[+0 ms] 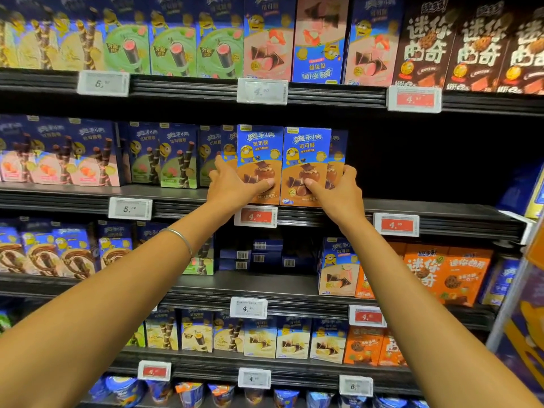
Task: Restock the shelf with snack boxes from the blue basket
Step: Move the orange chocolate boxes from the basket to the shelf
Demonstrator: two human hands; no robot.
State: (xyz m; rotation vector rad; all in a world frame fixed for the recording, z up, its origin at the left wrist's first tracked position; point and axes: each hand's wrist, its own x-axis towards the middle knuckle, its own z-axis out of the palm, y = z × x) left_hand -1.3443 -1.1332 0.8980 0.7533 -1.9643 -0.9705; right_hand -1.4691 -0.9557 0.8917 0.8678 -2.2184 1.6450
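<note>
Above the red price tag (pixel 255 216), left hand (pixel 232 187) and right hand (pixel 338 191) grip two snack boxes (pixel 260 148) — fingers (pixel 219 163) curled round their sides — likely squaring them up.

At frame centre, the left snack box (pixel 260 160) and right snack box (pixel 306 160) stand upright, touching, on the shelf (pixel 441 214) edge, blue over brown

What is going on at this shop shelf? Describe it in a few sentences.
A person reaches both arms out to a snack shelf. The left hand grips the left box and the right hand grips the right box. The two blue-and-brown boxes stand upright, side by side, at the shelf's front edge. The space to their right is dark and looks unfilled. No basket is in view.
</note>
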